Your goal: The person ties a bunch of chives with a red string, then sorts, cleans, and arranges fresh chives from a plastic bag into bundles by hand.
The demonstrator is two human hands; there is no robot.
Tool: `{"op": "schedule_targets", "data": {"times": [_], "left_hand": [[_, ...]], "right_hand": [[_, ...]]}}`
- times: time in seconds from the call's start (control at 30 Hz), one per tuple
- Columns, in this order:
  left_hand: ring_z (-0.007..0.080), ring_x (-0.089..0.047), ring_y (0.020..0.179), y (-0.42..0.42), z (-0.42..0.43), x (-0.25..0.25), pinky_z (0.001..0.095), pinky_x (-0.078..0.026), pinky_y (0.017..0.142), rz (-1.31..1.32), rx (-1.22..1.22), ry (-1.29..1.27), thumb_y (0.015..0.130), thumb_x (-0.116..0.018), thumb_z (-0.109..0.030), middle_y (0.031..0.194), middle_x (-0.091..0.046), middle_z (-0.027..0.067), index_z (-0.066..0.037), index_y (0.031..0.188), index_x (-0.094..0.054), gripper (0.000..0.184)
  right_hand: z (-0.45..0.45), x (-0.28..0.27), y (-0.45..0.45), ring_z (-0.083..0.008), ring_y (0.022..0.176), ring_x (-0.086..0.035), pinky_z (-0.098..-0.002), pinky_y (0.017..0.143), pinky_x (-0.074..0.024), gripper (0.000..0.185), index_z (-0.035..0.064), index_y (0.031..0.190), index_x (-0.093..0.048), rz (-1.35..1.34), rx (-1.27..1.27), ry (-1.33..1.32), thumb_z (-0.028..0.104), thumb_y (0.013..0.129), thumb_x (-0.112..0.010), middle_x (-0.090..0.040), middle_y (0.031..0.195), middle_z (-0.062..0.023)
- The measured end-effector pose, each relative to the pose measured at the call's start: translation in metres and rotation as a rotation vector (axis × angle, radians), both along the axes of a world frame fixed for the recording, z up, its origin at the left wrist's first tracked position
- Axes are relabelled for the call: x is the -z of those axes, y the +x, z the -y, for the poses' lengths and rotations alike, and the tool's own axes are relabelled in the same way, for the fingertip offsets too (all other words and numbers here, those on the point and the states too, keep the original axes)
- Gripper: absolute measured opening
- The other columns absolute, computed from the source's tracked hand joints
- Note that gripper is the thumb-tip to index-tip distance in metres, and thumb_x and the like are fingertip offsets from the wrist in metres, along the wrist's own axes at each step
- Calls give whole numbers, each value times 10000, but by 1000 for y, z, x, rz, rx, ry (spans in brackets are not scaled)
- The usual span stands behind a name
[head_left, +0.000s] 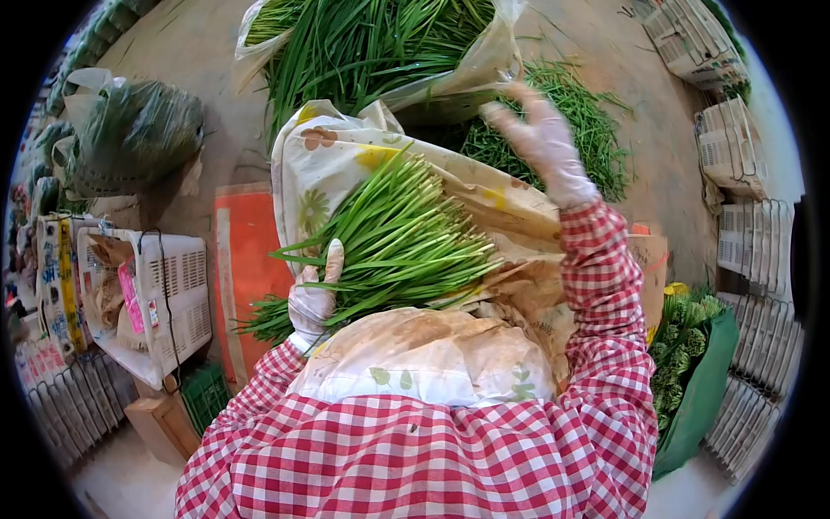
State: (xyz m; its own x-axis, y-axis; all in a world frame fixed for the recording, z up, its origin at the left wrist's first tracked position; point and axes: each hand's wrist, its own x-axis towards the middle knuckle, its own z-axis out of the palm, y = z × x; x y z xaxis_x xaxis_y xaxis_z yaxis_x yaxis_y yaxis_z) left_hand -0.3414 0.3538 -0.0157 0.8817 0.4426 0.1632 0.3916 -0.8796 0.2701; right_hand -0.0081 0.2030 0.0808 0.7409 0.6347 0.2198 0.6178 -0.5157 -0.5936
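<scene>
A thick bunch of green garlic chives (406,233) lies across my lap on a flower-printed cloth (303,164), its pale cut ends fanned to the right. My left hand (316,298), in a thin whitish glove, is closed around the leafy side of the bunch, thumb on top; its other fingers are partly hidden. Up to the right, my right hand (545,143) is gloved too and slightly blurred, with fingers apart and nothing in them. It hovers above a loose heap of green trimmings (588,130), near the edge of a plastic bag (484,82) full of long chives.
At left stand a white plastic crate (186,268) and a filled plastic bag (138,130). An orange-red board (242,277) lies beside my left arm. Tied green bundles (683,355) rest in a green wrapper (709,398) at right. More crates (735,147) line the right side.
</scene>
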Motion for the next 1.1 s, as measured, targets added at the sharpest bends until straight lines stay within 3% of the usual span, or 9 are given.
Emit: {"op": "schedule_targets", "data": {"times": [0.2,0.47,0.53,0.6,0.7,0.77,0.83,1.03,1.1], "left_hand": [[318,-602,682,1,2,-3,401,-507,561,-29,-27,64,807,-521,-27,861,-562,142,-258,1322,-432,571],[312,-608,763,1,-1,0,390,-511,616,48,18,36,776,-575,-18,958,-577,161,-198,1332,-419,605],[259,-610,748,-7,-14,16,350,-502,608,-21,-96,-464,813,-566,-31,961,-584,129,-179,1346,-403,577],[191,-605,847,22,-10,-29,303,-511,679,479,-583,-1828,866,-529,-22,1050,-588,99,-63,1323,-409,474],[193,-547,1063,15,-20,-60,329,-481,882,476,-269,-2134,937,-451,-187,1210,-530,124,-37,1286,-424,380],[247,-562,1023,-14,-57,-30,396,-479,886,246,-229,-2028,920,-467,-197,1200,-529,148,-15,1280,-415,406],[230,-581,971,8,-68,-91,387,-495,859,-372,202,-1049,873,-543,-152,1144,-557,153,1,1249,-443,419],[186,-552,981,-7,-93,-64,302,-460,879,-163,-410,-1921,672,-711,30,1108,-574,76,-33,1266,-426,662],[201,-533,1037,-10,-88,-61,301,-443,907,-256,-125,-1602,665,-716,33,1150,-557,77,-49,1308,-387,727]], "right_hand": [[-63,46,-53,-277,773,-588,-340,703,-461,476,7,797,-618,-557,-260,-44,394,568,-774,-603,793,-149],[-58,39,-56,-169,597,-590,-304,605,-470,240,23,841,-683,-843,-172,33,205,689,-645,-624,647,-85],[-59,37,-50,-161,615,-595,-298,624,-477,227,38,850,-692,-701,-200,42,206,707,-637,-643,681,-71],[-61,24,-47,-163,665,-614,-281,697,-499,184,77,831,-711,-568,-183,60,207,763,-601,-688,812,-36],[-46,10,-12,-219,725,-634,-320,718,-508,191,61,763,-697,-25,-139,184,194,799,-563,-679,852,-83],[-28,-7,14,-262,744,-625,-368,700,-498,217,47,826,-683,197,18,-199,211,826,-541,-650,779,-124],[-9,17,35,-301,713,-600,-400,680,-484,233,47,931,-661,419,59,-57,216,854,-519,-612,740,-148],[5,-2,-4,-193,743,-628,-303,671,-492,243,38,1038,-630,-162,30,49,203,880,-549,-655,831,-108],[2,-3,-12,-150,752,-625,-264,665,-487,223,25,1020,-633,-363,25,295,184,878,-566,-659,828,-88]]}}
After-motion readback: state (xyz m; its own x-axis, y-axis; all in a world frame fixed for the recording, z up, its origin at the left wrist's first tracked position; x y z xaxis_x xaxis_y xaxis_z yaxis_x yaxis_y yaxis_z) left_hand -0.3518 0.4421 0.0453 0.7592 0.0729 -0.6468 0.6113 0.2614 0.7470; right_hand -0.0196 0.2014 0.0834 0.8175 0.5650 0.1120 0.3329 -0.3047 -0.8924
